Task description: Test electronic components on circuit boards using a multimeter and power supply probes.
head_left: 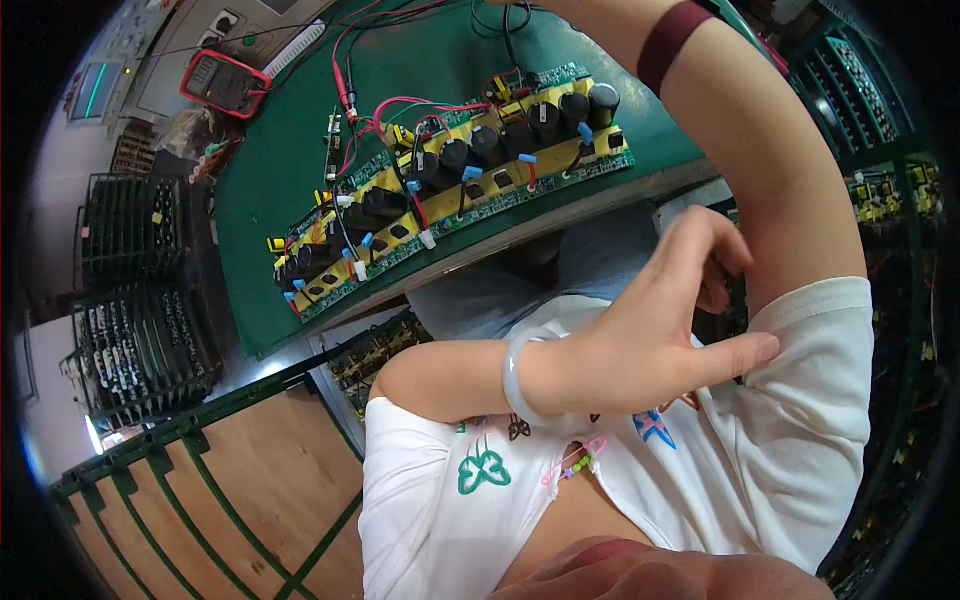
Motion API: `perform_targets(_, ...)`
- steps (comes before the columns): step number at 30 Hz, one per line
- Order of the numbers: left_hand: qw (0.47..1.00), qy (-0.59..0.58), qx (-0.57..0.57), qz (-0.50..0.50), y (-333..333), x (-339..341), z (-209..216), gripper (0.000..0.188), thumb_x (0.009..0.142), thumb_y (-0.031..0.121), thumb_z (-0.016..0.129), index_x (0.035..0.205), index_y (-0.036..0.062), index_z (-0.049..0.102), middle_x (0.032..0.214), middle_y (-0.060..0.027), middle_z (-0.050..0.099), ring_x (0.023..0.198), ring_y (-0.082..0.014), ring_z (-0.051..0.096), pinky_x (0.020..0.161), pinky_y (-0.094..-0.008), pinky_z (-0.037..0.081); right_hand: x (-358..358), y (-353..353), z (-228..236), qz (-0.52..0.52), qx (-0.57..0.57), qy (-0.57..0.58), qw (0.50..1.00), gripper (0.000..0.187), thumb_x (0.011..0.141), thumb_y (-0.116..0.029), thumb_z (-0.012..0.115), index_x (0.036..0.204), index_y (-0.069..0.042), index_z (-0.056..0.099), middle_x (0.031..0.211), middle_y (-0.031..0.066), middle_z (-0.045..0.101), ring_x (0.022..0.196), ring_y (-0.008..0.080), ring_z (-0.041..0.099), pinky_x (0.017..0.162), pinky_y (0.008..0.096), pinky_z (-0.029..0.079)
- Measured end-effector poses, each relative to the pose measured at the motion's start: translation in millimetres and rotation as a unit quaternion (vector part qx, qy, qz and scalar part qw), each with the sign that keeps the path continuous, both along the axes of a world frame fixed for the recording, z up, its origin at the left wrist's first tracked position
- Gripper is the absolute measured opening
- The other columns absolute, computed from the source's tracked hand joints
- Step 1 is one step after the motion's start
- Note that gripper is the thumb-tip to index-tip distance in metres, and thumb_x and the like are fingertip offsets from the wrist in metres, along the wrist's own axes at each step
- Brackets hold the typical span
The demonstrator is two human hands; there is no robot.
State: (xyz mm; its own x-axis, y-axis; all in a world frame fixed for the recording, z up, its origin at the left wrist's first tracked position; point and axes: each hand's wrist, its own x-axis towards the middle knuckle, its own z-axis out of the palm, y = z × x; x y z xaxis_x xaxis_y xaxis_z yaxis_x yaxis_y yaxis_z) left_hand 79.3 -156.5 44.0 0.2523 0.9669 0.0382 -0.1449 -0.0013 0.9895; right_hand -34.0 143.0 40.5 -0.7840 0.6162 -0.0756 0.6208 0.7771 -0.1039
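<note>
My left hand (665,315), with a pale bangle (518,378) at its wrist, reaches across my chest to my right upper arm. Its fingers are bent and its thumb stretches apart from them; nothing is in it. My right arm, with a dark red band (672,42), extends over the bench to the top edge, where the hand is cut off from view. On the green bench top (430,55) lies a long circuit board assembly (480,185) with black capacitors, yellow parts and short wires. Red and black test leads (343,80) run to its upper side.
A red multimeter (222,85) stands at the bench's far left, near an instrument with a lit screen (95,92). Green racks (145,345) of circuit boards are at the left, with another rack (845,90) at the right. A wooden panel (270,470) in green framing fills the lower left.
</note>
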Motion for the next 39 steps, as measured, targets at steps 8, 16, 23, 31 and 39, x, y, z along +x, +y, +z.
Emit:
perform_targets(8, 0.906, -0.3, -0.22, -0.203, -24.6, 2.8, 6.7, 0.035, 0.093, 0.01, 0.07, 0.12, -0.0018, 0.05, 0.106, -0.0068, 0.058, 0.091, -0.0118, 0.06, 0.077, -0.0262, 0.05, -2.0, -4.4, -8.9, -0.042, 0.034, 0.016, 0.998, 0.045, 0.086, -0.017, 0.066, 0.129, -0.009, 0.061, 0.133, 0.0136, 0.062, 0.128, 0.0337, 0.052, 0.1, 0.0528, 0.04)
perform_targets(16, 0.787, -0.574, 0.115, -0.194, -21.2, 31.3, -7.7, 0.015, 0.087, -0.007, 0.06, 0.099, -0.0077, 0.069, 0.092, -0.0234, 0.064, 0.092, -0.035, 0.062, 0.083, -0.0378, 0.048, -34.1, 2.2, 32.3, -0.07, -0.081, -0.178, 0.978, 0.036, 0.081, -0.028, 0.076, 0.117, -0.02, 0.073, 0.126, 0.0054, 0.068, 0.121, 0.0291, 0.06, 0.097, 0.0499, 0.042)
perform_targets(23, 0.757, -0.622, 0.044, -0.196, -40.3, 41.9, 7.7, 0.019, 0.084, -0.005, 0.057, 0.098, -0.0098, 0.069, 0.098, -0.0225, 0.068, 0.099, -0.0385, 0.063, 0.09, -0.0434, 0.049, -19.5, -21.2, 55.1, -0.048, -0.151, -0.252, 0.955, 0.032, 0.087, -0.025, 0.071, 0.118, -0.019, 0.073, 0.124, 0.0082, 0.068, 0.116, 0.0275, 0.061, 0.095, 0.0478, 0.043)
perform_targets(31, 0.785, -0.575, 0.02, -0.231, -44.3, 36.1, 1.6, 0.017, 0.087, -0.003, 0.061, 0.101, -0.0074, 0.07, 0.102, -0.0203, 0.068, 0.101, -0.0354, 0.064, 0.091, -0.0407, 0.049, -8.6, -47.3, 72.2, -0.051, -0.1, -0.194, 0.975, 0.031, 0.087, -0.025, 0.07, 0.118, -0.019, 0.072, 0.123, 0.0087, 0.068, 0.115, 0.0274, 0.061, 0.095, 0.0475, 0.043)
perform_targets(39, 0.791, -0.565, -0.007, -0.237, -45.8, 33.9, 5.5, 0.017, 0.092, -0.001, 0.06, 0.105, -0.004, 0.071, 0.109, -0.017, 0.067, 0.102, -0.0282, 0.065, 0.089, -0.0338, 0.05, 1.2, -68.1, 73.5, -0.046, -0.069, -0.133, 0.988, 0.031, 0.088, -0.024, 0.069, 0.118, -0.019, 0.072, 0.123, 0.0092, 0.068, 0.115, 0.0274, 0.061, 0.095, 0.0472, 0.043)
